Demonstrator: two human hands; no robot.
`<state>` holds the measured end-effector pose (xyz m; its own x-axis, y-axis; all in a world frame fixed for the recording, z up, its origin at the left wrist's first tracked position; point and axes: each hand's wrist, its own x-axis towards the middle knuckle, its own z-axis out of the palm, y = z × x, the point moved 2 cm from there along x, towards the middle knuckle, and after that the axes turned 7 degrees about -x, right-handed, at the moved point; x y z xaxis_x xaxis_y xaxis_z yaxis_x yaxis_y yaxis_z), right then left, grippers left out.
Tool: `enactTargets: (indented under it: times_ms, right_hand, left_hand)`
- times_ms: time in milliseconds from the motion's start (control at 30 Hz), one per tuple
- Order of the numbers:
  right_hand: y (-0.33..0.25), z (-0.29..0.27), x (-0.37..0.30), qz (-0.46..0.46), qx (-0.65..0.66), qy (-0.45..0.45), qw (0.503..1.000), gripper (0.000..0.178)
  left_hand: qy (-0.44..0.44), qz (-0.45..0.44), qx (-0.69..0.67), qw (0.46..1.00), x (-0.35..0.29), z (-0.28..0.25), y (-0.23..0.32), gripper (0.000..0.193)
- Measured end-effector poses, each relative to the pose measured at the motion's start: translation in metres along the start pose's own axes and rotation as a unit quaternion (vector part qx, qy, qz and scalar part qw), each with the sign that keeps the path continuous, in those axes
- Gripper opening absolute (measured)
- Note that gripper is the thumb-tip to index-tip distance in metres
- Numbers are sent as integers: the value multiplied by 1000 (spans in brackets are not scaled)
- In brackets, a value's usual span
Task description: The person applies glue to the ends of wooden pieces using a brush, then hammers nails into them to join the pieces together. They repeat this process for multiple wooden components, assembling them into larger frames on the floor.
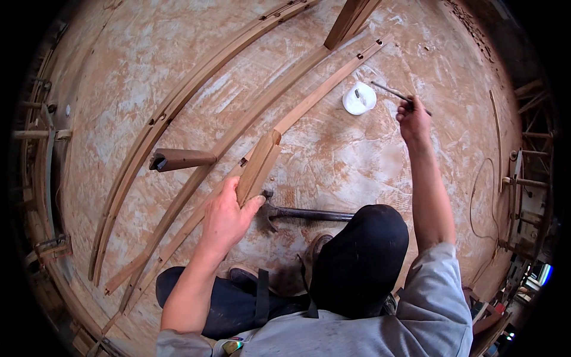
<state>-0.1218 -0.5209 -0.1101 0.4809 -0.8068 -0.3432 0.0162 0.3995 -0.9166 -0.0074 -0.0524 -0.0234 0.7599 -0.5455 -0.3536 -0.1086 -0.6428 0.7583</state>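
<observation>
My left hand [229, 208] is closed around the lower part of a short, thick wooden piece [260, 163], its thumb along the right side. This piece lies over a long, thin wooden rail [321, 89] with dark mortises near its far end. Out to the right, my right hand [414, 121] pinches a thin dark stick [391, 91]. The stick's tip points left, close to the rim of a white tub [359, 106] with white stuff inside; I cannot tell whether they touch. A claw hammer [315, 214] lies just right of my left hand, its handle running behind my knee.
Long curved wooden rails [184, 89] with mortises lie to the left. A wooden post [184, 159] sticks out from a middle rail [267, 98], and another post [351, 24] rises at the far end. Wooden frames [529, 178] line the right edge. A thin cord [473, 202] lies on the stained floor.
</observation>
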Motion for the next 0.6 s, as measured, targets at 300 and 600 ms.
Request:
enactTargets:
  times_ms: [300,600]
  right_hand:
    - [-70,96,-192,-38,-70,-194,978,20]
    - [-64,131,-210,-14,-169,-256,952,20]
  left_hand:
    - [-9,12,-26,1000,5,4,10,43]
    - [45,112,-5,993,-1,-7,0,46]
